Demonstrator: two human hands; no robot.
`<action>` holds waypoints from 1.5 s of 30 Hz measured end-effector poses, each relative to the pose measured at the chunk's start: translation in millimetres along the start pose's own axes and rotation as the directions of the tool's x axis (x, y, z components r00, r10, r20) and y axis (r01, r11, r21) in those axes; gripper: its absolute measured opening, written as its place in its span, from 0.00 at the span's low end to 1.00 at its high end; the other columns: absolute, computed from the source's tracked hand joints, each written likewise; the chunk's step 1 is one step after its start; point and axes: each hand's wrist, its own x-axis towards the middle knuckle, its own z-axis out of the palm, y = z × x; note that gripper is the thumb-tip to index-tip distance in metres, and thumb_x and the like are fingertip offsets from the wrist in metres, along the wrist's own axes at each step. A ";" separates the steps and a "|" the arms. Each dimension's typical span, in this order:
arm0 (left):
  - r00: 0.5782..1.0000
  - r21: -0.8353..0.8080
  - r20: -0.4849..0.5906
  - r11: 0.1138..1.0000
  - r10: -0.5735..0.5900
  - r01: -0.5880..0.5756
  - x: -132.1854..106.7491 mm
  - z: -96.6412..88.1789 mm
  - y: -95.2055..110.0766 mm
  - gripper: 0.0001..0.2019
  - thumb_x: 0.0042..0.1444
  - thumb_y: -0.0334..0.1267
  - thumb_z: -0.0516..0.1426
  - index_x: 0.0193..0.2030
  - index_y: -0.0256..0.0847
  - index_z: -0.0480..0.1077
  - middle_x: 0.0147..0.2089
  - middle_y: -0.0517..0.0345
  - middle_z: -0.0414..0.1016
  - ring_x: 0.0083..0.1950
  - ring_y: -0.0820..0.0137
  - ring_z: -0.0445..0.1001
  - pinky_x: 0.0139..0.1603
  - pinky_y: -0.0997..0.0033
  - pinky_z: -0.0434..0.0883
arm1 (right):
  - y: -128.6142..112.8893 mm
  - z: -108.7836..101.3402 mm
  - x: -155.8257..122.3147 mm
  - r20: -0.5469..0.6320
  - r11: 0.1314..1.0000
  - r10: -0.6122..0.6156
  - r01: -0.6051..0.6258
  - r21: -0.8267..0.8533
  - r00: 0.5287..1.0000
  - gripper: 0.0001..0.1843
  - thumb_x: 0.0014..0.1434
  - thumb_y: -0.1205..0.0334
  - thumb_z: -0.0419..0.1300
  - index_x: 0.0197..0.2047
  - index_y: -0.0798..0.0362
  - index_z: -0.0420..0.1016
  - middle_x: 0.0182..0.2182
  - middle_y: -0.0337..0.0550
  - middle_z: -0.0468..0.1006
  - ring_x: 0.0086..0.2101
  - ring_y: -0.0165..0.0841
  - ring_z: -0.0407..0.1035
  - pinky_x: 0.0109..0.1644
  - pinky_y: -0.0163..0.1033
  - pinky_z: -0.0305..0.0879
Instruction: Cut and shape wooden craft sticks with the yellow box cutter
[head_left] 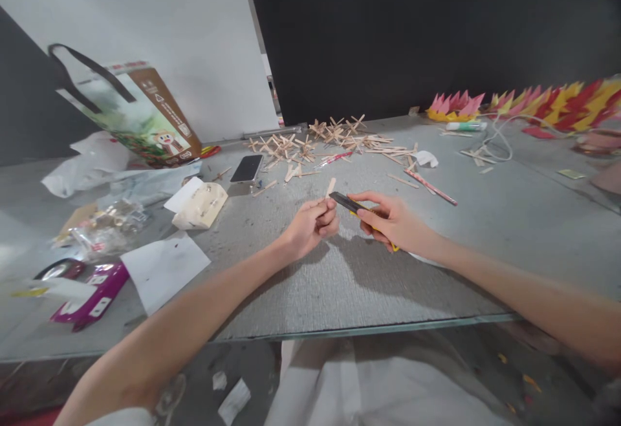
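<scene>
My left hand (313, 225) pinches a short wooden craft stick (331, 185), whose pale end points up past the fingertips. From the right, my right hand (388, 218) grips a yellow and black utility knife (356, 205). The knife's dark blade lies against or very near the stick, just by my left fingertips; whether it touches I cannot tell. Both hands hover over the middle of the grey table (291, 290). Farther back lie star shapes made of crossed sticks (291, 147) and a heap of loose craft sticks (383, 145).
A phone (246, 169), a tissue pack (200, 206), white paper (165, 267) and a purple tape dispenser (94, 297) are on the left, before a shopping bag (145, 112). At right lie a red patterned strip (431, 188), a glue stick (466, 127) and paper crowns (456, 106).
</scene>
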 end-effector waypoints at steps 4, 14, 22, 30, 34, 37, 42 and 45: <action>0.999 -0.077 0.031 0.996 -0.041 0.043 0.0 -1.0 3.0 0.10 0.68 0.32 0.54 0.33 0.41 0.61 0.20 0.73 0.43 0.19 0.78 0.48 0.24 0.76 0.53 | 2.2 -0.9 0.5 -0.004 0.998 -0.025 0.025 -0.064 1.000 0.30 0.69 0.51 0.60 0.71 0.50 0.68 0.23 0.31 0.71 0.15 0.24 0.58 0.13 0.30 0.61; 1.000 0.177 -0.008 0.984 0.013 -0.011 0.6 2.9 -10.9 0.13 0.69 0.43 0.56 0.34 0.41 0.62 0.22 0.73 0.44 0.20 0.78 0.50 0.24 0.76 0.49 | 7.0 -4.3 5.1 -0.161 0.852 -0.373 0.268 -0.450 0.914 0.20 0.72 0.50 0.57 0.57 0.55 0.76 0.31 0.40 0.78 0.27 0.30 0.68 0.31 0.36 0.65; 0.983 0.280 0.167 0.960 -0.069 0.020 -11.0 14.7 -16.8 0.13 0.68 0.46 0.55 0.35 0.41 0.62 0.24 0.71 0.46 0.22 0.77 0.50 0.26 0.73 0.50 | 18.9 -4.0 4.1 0.009 0.602 -0.653 0.525 -0.602 0.758 0.14 0.70 0.64 0.59 0.55 0.50 0.81 0.47 0.49 0.84 0.46 0.40 0.78 0.52 0.44 0.71; 0.972 0.234 0.216 0.971 -0.092 0.040 -11.8 13.4 -18.2 0.09 0.65 0.41 0.57 0.36 0.40 0.64 0.22 0.72 0.46 0.22 0.77 0.48 0.26 0.73 0.50 | 22.9 -6.3 8.2 0.094 0.472 -0.729 0.598 -0.647 0.678 0.13 0.68 0.72 0.57 0.49 0.50 0.80 0.41 0.45 0.85 0.39 0.37 0.78 0.46 0.44 0.70; 0.974 0.214 0.209 0.976 -0.091 0.045 -12.7 14.9 -17.7 0.09 0.65 0.40 0.57 0.35 0.39 0.65 0.21 0.72 0.47 0.22 0.78 0.48 0.26 0.73 0.49 | 20.4 -7.4 7.9 0.101 0.468 -0.738 0.614 -0.635 0.667 0.12 0.68 0.73 0.57 0.48 0.50 0.79 0.40 0.43 0.85 0.38 0.36 0.77 0.44 0.44 0.68; 0.976 0.215 0.195 0.975 -0.094 0.051 -14.0 17.3 -16.5 0.09 0.64 0.41 0.58 0.35 0.39 0.66 0.21 0.72 0.47 0.22 0.78 0.48 0.26 0.73 0.49 | 18.7 -7.6 7.0 0.088 0.492 -0.729 0.608 -0.623 0.679 0.11 0.68 0.72 0.58 0.46 0.50 0.78 0.39 0.44 0.85 0.38 0.36 0.77 0.44 0.42 0.69; 0.977 0.222 0.188 0.973 -0.103 0.060 -14.6 19.0 -15.2 0.09 0.63 0.42 0.58 0.36 0.39 0.66 0.21 0.72 0.46 0.22 0.78 0.47 0.26 0.73 0.50 | 19.7 -8.8 7.0 0.086 0.524 -0.705 0.599 -0.605 0.704 0.11 0.67 0.71 0.57 0.46 0.49 0.77 0.39 0.43 0.84 0.38 0.37 0.76 0.44 0.42 0.70; 0.972 0.225 0.210 0.973 -0.107 0.058 -15.0 18.5 -15.2 0.08 0.63 0.41 0.58 0.36 0.39 0.67 0.22 0.72 0.46 0.22 0.78 0.47 0.26 0.73 0.51 | 21.6 -9.9 7.2 0.119 0.498 -0.704 0.607 -0.619 0.700 0.12 0.66 0.73 0.56 0.46 0.49 0.76 0.37 0.43 0.82 0.36 0.37 0.74 0.44 0.41 0.68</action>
